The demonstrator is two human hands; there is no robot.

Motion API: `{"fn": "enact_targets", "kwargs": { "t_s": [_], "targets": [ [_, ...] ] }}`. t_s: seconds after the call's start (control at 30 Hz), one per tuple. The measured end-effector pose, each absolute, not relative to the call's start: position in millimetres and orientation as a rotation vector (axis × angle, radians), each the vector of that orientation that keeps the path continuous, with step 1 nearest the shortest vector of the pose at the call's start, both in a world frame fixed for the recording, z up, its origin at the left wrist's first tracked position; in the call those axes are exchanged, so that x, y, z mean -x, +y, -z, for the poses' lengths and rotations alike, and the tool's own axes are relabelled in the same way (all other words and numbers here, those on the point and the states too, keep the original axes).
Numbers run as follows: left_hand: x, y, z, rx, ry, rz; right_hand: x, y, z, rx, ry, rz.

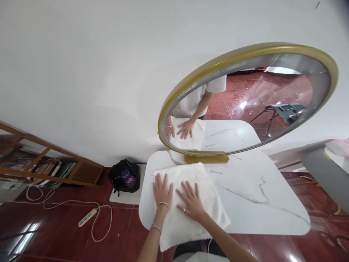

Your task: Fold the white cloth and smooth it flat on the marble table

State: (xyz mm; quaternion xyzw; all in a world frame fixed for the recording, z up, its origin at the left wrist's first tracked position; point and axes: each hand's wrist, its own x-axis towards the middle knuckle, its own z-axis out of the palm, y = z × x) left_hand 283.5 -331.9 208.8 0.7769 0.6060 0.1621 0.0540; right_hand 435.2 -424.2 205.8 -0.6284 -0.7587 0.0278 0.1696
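A white cloth point(188, 225) lies spread over the left part of a white marbled table point(261, 203), its front edge hanging past the table's rim. My left hand point(163, 191) rests flat on the cloth near its left side, fingers apart, with bracelets at the wrist and forearm. Beside it, my right hand point(192, 203) presses flat on the cloth with spread fingers and a ring on one of them. Behind the cloth stands a large oval mirror point(231, 136) with a gold frame, set on a gold base point(206, 158). The mirror reflects my arms and the cloth.
A black bag point(124, 176) sits on the floor left of the table. A power strip point(87, 217) and its looped cord lie on the red tiles. A wooden shelf point(85, 171) stands far left, and a grey chair point(327, 178) is at the right.
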Motion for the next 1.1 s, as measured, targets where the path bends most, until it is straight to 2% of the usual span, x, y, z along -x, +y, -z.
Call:
{"fn": "enact_targets", "kwargs": {
  "t_s": [0.1,0.27,0.43,0.6,0.67,0.73,0.8,0.9,1.0,1.1],
  "targets": [
    [-259.6,-336.4,-216.0,-2.281,1.92,-0.504,-439.7,-412.5,-205.6,1.774,-2.014,-0.225],
    [-263.3,-319.6,-239.7,-2.028,2.024,-0.446,-481.1,-386.6,-204.7,2.116,-1.511,-0.255],
    [-274.8,-296.0,-252.5,-1.87,2.047,-0.38,-502.8,-357.2,-214.2,2.223,-1.478,-0.325],
    [-290.8,-313.9,-267.8,-1.847,2.068,-0.469,-507.5,-367.4,-246.4,2.161,-1.415,-0.325],
    [-303.7,-324.4,-282.4,-1.84,2.039,-0.688,-513.1,-384.3,-269.7,2.082,-1.32,-0.276],
    [-322.0,-329.5,-305.6,-1.787,1.921,-1.065,-521.1,-399.9,-300.6,1.906,-1.12,-0.209],
    [-345.4,-326.8,-339.5,-1.702,1.739,-1.45,-531.2,-406.6,-339.2,1.661,-0.879,-0.116],
    [-384.6,-308.5,-405.8,-1.636,1.526,-1.837,-550.1,-393.2,-403.9,1.383,-0.717,0.202],
    [-418.7,-280.3,-469.8,-1.642,1.359,-2.108,-570.5,-359.3,-459.3,1.248,-0.771,0.61],
    [-441.2,-251.6,-507.9,-1.827,1.265,-2.15,-585.9,-320.9,-489.8,1.285,-0.991,0.819]
  ]
}}
